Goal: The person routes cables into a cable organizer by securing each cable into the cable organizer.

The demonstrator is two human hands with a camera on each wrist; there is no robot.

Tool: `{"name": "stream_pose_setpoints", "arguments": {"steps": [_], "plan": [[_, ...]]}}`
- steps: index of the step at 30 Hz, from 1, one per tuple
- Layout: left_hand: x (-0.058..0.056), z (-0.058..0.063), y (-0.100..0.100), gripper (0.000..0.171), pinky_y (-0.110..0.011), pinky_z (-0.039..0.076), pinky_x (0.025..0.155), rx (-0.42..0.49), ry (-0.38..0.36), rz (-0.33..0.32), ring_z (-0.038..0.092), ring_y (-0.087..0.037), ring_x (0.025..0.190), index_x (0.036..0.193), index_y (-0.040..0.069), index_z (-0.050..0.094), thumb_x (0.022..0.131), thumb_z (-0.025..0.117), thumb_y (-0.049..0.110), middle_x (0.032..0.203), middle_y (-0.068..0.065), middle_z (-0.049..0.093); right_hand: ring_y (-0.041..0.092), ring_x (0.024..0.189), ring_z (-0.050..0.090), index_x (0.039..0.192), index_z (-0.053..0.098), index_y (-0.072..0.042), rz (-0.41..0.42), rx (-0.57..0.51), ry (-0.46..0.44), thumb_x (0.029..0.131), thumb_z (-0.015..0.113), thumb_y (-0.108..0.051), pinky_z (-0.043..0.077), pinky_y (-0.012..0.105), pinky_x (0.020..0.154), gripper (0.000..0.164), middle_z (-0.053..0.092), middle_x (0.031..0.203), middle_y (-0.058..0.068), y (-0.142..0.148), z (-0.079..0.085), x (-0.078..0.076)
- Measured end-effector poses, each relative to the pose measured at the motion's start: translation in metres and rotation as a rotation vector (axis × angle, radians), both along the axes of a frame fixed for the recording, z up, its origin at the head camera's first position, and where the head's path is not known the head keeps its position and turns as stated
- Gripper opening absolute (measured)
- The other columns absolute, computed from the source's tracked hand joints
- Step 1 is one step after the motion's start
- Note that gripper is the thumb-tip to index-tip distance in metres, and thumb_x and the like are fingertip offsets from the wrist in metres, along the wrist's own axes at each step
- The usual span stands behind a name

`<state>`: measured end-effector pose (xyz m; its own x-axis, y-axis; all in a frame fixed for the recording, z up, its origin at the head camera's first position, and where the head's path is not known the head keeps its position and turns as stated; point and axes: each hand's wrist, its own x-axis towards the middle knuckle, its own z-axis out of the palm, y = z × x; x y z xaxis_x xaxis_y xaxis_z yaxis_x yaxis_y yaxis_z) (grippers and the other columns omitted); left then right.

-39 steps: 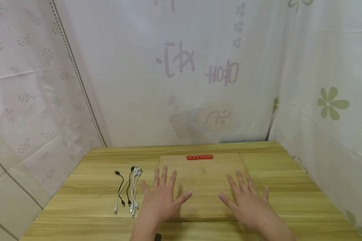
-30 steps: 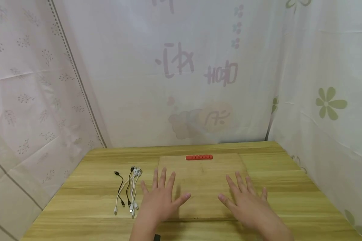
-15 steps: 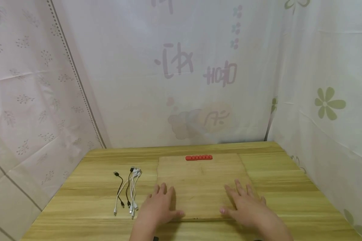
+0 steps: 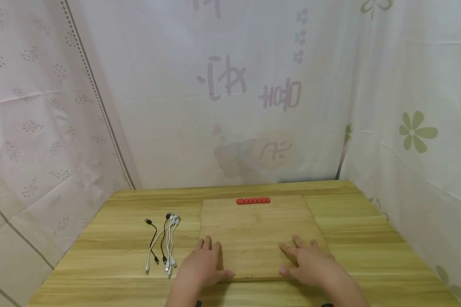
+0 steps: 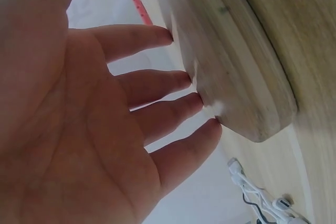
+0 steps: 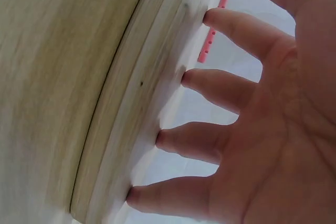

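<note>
A pale wooden board (image 4: pixel 256 230) lies flat on the table. My left hand (image 4: pixel 202 266) rests its fingertips on the board's front left part, the fingers spread. On the front right part, the fingertips of my right hand (image 4: pixel 311 264) touch the board's top the same way. Both wrist views show bare palms with nothing held, and fingertips right at the board (image 5: pixel 231 51). Near the board's back edge sits a red strip of joined blocks (image 4: pixel 253 201), which looks like a cable organizer. Left of the board lies a bunch of short white cables (image 4: pixel 170 238) and black cables (image 4: pixel 154 236).
The wood-grain table (image 4: pixel 100 264) extends around the board on all sides. Patterned white curtains (image 4: pixel 169 106) hang behind it and along both sides, close to the table's edges. The board's thick front edge (image 6: pixel 134 90) stands above the table surface.
Both hands have come down from above the board, fingertips now on its surface. My right hand has also shifted slightly left. Cables, red strip and board have stayed in place.
</note>
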<state>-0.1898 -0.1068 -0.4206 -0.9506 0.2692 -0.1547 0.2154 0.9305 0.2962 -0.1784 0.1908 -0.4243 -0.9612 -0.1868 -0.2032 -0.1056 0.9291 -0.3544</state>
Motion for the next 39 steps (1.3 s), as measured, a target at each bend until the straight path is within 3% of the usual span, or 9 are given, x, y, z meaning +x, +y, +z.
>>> {"name": "stream_pose_setpoints", "arguments": {"steps": [18,26,39], "plan": [[0.011,0.001,-0.004,0.097,-0.064,0.035,0.124,-0.039,-0.01,-0.024,0.034,-0.056,0.154,0.156,-0.004,0.047,0.089,0.08,0.058,0.166,-0.035,0.034,0.079,0.142,0.024,0.156,0.056,-0.026,0.001,0.004,-0.023,0.09,0.076,-0.06,0.024,0.097,0.094,0.077,0.036,0.168,0.029,-0.007,0.001,0.01],[0.015,-0.001,-0.005,0.097,-0.065,0.038,0.121,-0.035,-0.026,-0.007,0.037,-0.056,0.153,0.154,-0.005,0.049,0.086,0.083,0.057,0.165,-0.035,0.036,0.08,0.141,0.025,0.156,0.056,-0.026,0.003,0.02,-0.037,0.088,0.077,-0.06,0.027,0.098,0.09,0.079,0.037,0.168,0.028,-0.01,0.0,0.016],[0.013,0.003,-0.003,0.1,-0.064,0.039,0.121,-0.031,-0.018,-0.002,0.04,-0.056,0.151,0.149,-0.009,0.053,0.081,0.088,0.055,0.162,-0.037,0.04,0.08,0.14,0.026,0.155,0.057,-0.025,0.007,0.029,-0.019,0.088,0.078,-0.059,0.026,0.098,0.09,0.077,0.038,0.167,0.029,-0.011,-0.002,0.016]]}}
